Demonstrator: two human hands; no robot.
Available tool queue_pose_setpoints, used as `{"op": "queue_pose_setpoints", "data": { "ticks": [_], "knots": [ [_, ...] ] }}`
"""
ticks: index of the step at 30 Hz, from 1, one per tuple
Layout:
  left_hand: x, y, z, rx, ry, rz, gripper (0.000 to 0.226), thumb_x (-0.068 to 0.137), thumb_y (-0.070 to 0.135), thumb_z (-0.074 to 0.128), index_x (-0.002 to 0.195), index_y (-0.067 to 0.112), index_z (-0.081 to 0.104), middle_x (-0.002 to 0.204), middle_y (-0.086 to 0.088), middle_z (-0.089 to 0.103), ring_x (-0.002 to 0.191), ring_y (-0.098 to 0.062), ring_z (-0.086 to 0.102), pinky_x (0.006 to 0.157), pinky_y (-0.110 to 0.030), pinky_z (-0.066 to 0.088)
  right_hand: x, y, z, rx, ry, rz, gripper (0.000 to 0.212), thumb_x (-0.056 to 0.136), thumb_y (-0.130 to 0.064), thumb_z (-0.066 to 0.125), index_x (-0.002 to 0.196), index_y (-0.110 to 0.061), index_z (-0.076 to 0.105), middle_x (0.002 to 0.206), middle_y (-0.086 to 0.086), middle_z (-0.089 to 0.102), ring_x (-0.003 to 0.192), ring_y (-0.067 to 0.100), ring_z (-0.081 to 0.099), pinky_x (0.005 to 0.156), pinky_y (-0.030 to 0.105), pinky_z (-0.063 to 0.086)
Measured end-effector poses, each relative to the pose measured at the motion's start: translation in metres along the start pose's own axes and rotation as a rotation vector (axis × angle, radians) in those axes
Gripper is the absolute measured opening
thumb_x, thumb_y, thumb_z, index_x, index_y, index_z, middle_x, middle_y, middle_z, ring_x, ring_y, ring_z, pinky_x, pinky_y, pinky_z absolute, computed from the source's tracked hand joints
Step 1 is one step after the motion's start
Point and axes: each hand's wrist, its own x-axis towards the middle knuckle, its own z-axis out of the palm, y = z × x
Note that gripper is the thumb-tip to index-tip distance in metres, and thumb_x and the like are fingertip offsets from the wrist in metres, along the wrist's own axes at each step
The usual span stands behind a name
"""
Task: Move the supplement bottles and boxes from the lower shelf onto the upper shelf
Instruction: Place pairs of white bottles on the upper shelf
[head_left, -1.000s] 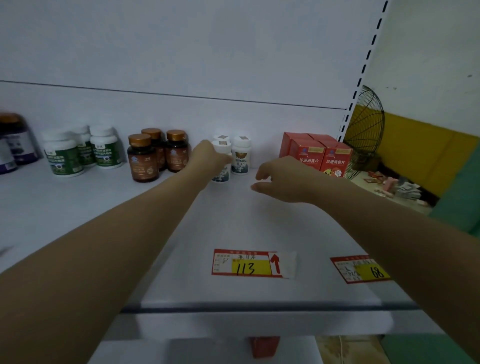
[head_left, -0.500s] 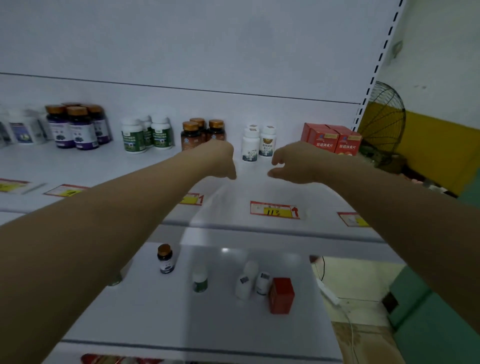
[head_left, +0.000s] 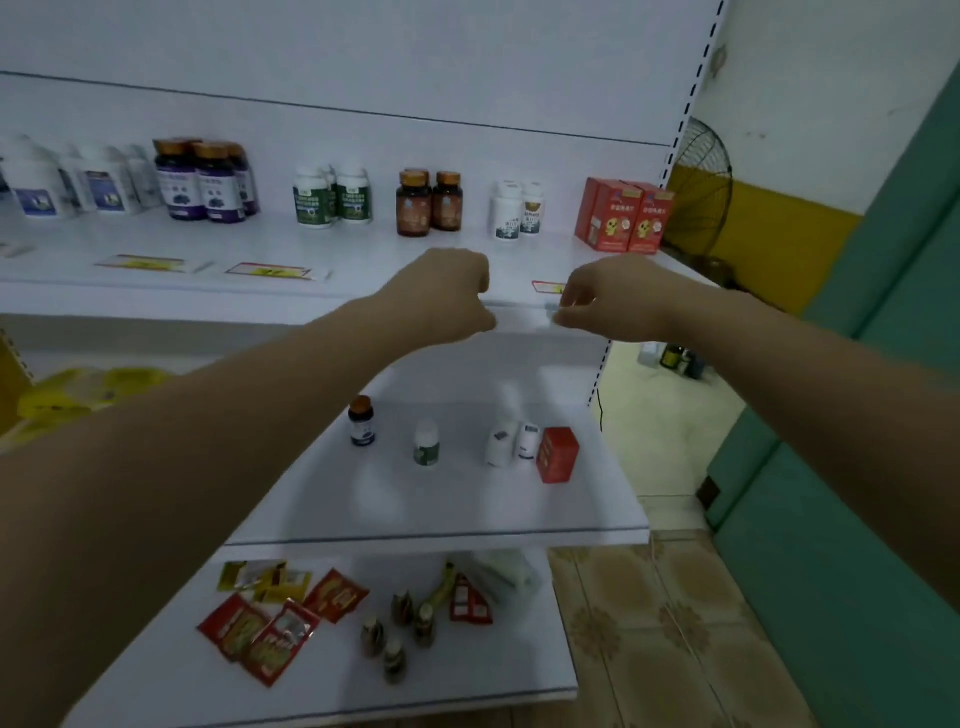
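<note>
Both bare hands, left hand (head_left: 451, 296) and right hand (head_left: 605, 300), have drawn back from the white upper shelf (head_left: 363, 244) to its front edge, seemingly empty.

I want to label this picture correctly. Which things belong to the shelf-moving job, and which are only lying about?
Job: dark bottle, green-label bottle, two white bottles, red box, upper shelf.
Lying about: sachets, fan.

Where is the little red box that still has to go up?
The red box stands on the lower shelf, toward its right end, right beside two small white bottles.
</note>
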Motion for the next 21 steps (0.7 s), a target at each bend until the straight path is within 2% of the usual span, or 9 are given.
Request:
{"op": "queue_pose_setpoints", "data": {
  "ticks": [4,9,13,16,19,21],
  "knots": [
    [-0.019,-0.005,0.031,-0.070,-0.113,-0.026,0.040,0.086,0.029,0.063,0.120,0.010,0.054,0.120,-0.008,0.056,0.107,-0.024,0.052,0.083,-0.028,0.040,-0.019,-0.011,0.033,0.048,-0.097,0.034,0.041,0.093,-0.039,0.052,0.118,-0.007,0.062,0.120,0.011,0.063,0.110,0.026,0.056,0.090,0.032,0.044],
    [-0.021,-0.023,0.094,-0.110,-0.259,-0.077,0.043,0.086,0.029,0.063,0.123,0.010,0.052,0.124,-0.009,0.055,0.109,-0.026,0.053,0.082,-0.027,0.040,-0.023,-0.001,0.093,0.132,-0.213,0.083,0.041,0.093,-0.036,0.053,0.126,-0.011,0.057,0.130,0.009,0.058,0.118,0.026,0.053,0.095,0.031,0.042],
    [0.000,-0.040,0.156,-0.142,-0.361,-0.136,0.045,0.087,0.025,0.062,0.127,0.008,0.050,0.128,-0.011,0.053,0.112,-0.026,0.052,0.085,-0.027,0.042,-0.011,0.021,0.143,0.171,-0.295,0.140,0.035,0.094,-0.028,0.052,0.118,-0.004,0.061,0.120,0.014,0.063,0.109,0.029,0.058,0.095,0.036,0.046],
    [0.024,-0.049,0.203,-0.148,-0.426,-0.182,0.047,0.089,0.025,0.060,0.129,0.006,0.047,0.130,-0.013,0.051,0.116,-0.027,0.050,0.090,-0.029,0.042,0.006,0.042,0.177,0.167,-0.350,0.126,0.034,0.095,-0.022,0.051,0.121,-0.003,0.060,0.127,0.011,0.059,0.114,0.028,0.056,0.096,0.033,0.041],
    [0.051,-0.059,0.247,-0.169,-0.445,-0.237,0.046,0.090,0.023,0.058,0.129,0.004,0.045,0.129,-0.016,0.051,0.116,-0.029,0.051,0.083,-0.029,0.040,0.033,0.065,0.208,0.196,-0.368,0.123,0.035,0.095,-0.018,0.052,0.125,-0.002,0.055,0.128,0.012,0.056,0.115,0.028,0.054,0.095,0.031,0.038],
    [0.067,-0.066,0.275,-0.182,-0.440,-0.265,0.046,0.090,0.023,0.058,0.129,0.003,0.044,0.129,-0.017,0.051,0.116,-0.030,0.051,0.084,-0.029,0.039,0.057,0.081,0.233,0.214,-0.376,0.112,0.033,0.093,-0.017,0.054,0.122,-0.001,0.057,0.124,0.012,0.059,0.113,0.028,0.055,0.091,0.029,0.039]
  ]
}}
